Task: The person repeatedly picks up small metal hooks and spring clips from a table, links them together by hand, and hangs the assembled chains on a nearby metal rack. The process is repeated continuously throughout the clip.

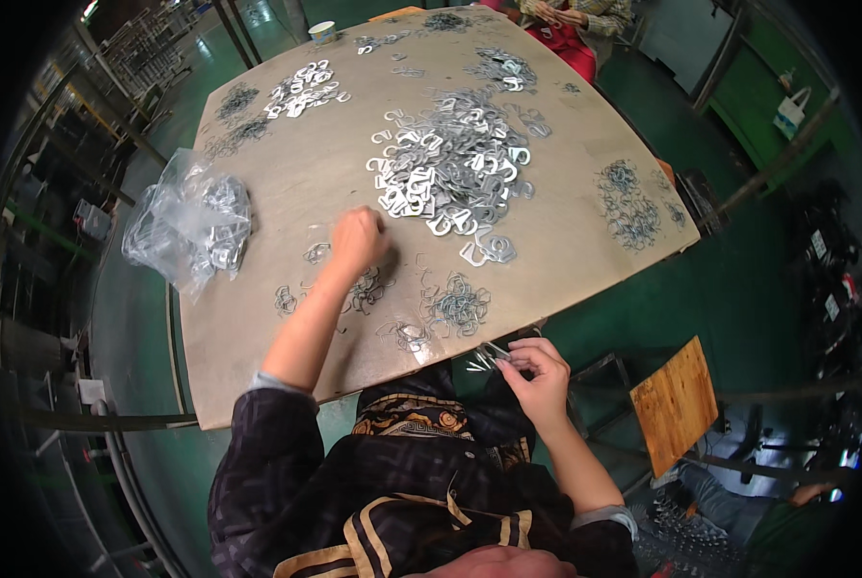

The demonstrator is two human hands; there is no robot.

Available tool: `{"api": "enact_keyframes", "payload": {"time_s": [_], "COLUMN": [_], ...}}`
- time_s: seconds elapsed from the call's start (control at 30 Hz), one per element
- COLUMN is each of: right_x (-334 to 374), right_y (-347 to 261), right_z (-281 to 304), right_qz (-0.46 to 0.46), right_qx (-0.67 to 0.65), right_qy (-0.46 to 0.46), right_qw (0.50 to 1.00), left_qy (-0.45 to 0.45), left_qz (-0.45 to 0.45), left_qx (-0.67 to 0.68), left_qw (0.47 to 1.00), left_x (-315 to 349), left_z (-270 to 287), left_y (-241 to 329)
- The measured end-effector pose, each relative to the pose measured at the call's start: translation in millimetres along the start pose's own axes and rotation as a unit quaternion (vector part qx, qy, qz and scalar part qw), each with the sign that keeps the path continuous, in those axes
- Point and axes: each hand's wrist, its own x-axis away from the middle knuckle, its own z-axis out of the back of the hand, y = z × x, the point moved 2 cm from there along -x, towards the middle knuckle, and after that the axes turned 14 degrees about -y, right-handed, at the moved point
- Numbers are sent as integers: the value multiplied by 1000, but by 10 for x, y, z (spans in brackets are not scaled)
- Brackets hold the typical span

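My left hand is over the middle of the table, its fingers curled closed. What they hold, if anything, is hidden. Just beyond it lies a big heap of flat silver metal hooks. Thin bent wire clips lie under and beside my left wrist. At the table's near edge, my right hand pinches small silver metal pieces between thumb and fingers; their exact shape is hard to make out. Another pile of wire clips rests on the table close to that hand.
A clear plastic bag of metal parts sits at the table's left edge. More wire clips lie at the right, and smaller hook piles farther back. Another person sits at the far side. A wooden stool stands at the right.
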Motion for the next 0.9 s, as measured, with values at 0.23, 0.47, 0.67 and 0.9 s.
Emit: {"api": "enact_keyframes", "payload": {"time_s": [0.23, 0.47, 0.67, 0.9], "right_x": [-3, 25, 37, -346], "right_y": [-27, -109, -115, 283], "right_z": [-14, -20, 14, 355], "right_qz": [1, 16, 41, 92], "right_qx": [19, 44, 98, 37], "right_qy": [8, 12, -19, -53], "right_qw": [1000, 999, 994, 994], "left_qy": [-238, -216, -24, -91], "left_qz": [-113, -115, -288, -310], "left_qx": [596, 621, 382, 445], "left_qw": [759, 745, 878, 835], "left_x": [1237, 1425, 1372, 1446], "left_z": [267, 42, 138, 42], "left_y": [1354, 1575, 1640, 1559]}}
